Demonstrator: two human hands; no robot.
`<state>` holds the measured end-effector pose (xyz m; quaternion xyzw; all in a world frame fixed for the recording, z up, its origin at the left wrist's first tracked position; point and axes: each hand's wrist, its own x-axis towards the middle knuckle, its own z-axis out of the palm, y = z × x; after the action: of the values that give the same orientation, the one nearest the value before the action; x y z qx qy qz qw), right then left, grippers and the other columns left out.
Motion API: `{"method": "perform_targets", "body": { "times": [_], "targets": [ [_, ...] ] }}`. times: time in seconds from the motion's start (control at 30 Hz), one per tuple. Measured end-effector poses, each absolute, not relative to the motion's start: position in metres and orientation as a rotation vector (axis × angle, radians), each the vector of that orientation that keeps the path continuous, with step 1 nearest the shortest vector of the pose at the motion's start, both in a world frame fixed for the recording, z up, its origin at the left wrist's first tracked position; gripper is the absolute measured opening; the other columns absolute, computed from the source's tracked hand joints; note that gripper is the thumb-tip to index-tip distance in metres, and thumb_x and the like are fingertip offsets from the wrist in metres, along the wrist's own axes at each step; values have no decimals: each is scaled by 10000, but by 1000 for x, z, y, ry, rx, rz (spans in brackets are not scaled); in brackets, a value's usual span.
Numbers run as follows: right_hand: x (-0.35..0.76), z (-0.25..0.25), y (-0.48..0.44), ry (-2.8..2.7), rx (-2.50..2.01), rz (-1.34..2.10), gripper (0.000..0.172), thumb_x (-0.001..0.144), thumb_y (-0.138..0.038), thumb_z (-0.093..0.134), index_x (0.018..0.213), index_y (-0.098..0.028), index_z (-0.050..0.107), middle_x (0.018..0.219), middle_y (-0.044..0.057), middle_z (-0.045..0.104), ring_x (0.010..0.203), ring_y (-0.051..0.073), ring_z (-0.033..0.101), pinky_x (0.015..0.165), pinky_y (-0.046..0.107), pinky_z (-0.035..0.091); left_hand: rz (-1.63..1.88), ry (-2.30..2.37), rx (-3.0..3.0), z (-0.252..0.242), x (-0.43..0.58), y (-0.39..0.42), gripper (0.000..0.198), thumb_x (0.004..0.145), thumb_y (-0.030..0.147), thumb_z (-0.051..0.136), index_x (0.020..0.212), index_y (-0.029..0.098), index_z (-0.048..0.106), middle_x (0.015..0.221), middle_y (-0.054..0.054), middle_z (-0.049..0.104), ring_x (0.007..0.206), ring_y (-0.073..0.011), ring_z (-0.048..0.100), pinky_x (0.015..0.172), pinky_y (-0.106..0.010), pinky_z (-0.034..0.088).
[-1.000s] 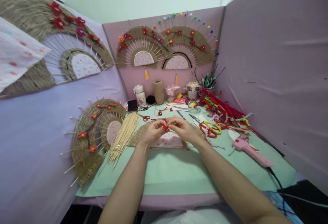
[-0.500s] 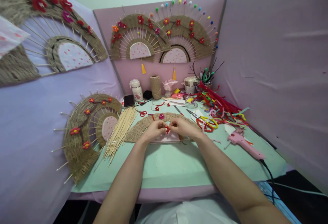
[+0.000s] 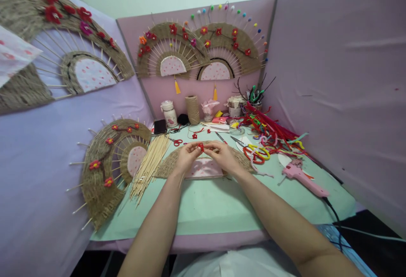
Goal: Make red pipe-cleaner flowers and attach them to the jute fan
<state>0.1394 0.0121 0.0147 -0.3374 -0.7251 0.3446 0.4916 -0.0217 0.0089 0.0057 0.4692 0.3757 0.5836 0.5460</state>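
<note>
Over the middle of the mint-green surface (image 3: 218,213), two bare forearms (image 3: 272,209) stretch forward from the near edge and slant inward until the hands almost meet. The left hand (image 3: 186,158) comes in from one side, its back turned partly up and its fingers bent toward the right hand (image 3: 223,155), which mirrors it with bent knuckles and lowered wrist. Thumb and fingertips of each are pinched narrow on a small, red, fuzzy flower-like piece (image 3: 200,146), held between the two hands; its finer shape is too small to tell. This piece sits in front of a brown, half-round fan of wound twine (image 3: 168,163), which lies flat beneath the hands and bears a pink dotted half-moon panel (image 3: 206,169). Left of the fan rests a bundle of thin pale wooden sticks (image 3: 150,165); well to the right lies a pink plastic glue gun (image 3: 306,179).
</note>
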Motion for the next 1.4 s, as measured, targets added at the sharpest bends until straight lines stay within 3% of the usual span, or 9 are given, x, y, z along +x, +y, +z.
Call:
{"method": "perform_targets", "body": {
  "times": [0.23, 0.57, 0.83, 1.17, 1.4],
  "targets": [
    [138, 9, 15, -1805, -780, 731, 197, 790, -217, 570, 948, -207, 686, 1006, 77, 640, 958, 174, 570, 857, 317, 430, 1465, 927, 1129, 2, -17, 10, 305, 591, 303, 746, 844, 142, 690, 886, -81, 685, 839, -177, 618, 855, -353, 457],
    [139, 10, 17, -1707, -895, 797, 144, 766, -222, 579, 840, -193, 700, 902, 53, 691, 851, 163, 616, 801, 286, 458, 1479, 957, 1111, 0, -10, 10, 252, 598, 272, 733, 785, 136, 635, 779, -37, 662, 758, -130, 606, 802, -302, 462],
    [137, 6, 20, -1685, -935, 843, 143, 735, -224, 583, 795, -178, 704, 863, 61, 702, 815, 173, 623, 792, 299, 459, 1483, 1112, 1270, -1, -8, 7, 233, 627, 280, 683, 801, 128, 661, 814, -62, 672, 757, -145, 601, 735, -268, 453],
    [137, 3, 22, -1625, -985, 958, 201, 730, -227, 530, 826, -154, 690, 835, 55, 705, 757, 156, 628, 694, 256, 472, 1458, 1282, 1288, -7, -3, 9, 178, 606, 233, 644, 755, 136, 649, 696, -36, 649, 649, -134, 582, 604, -235, 433],
    [135, -1, 20, -1674, -1126, 717, 169, 690, -217, 532, 718, -163, 689, 675, 22, 681, 602, 130, 587, 569, 216, 412, 1439, 1381, 1311, -2, 3, 4, 101, 563, 198, 631, 648, 144, 621, 600, -5, 619, 578, -121, 554, 572, -230, 417]
  ]
}}
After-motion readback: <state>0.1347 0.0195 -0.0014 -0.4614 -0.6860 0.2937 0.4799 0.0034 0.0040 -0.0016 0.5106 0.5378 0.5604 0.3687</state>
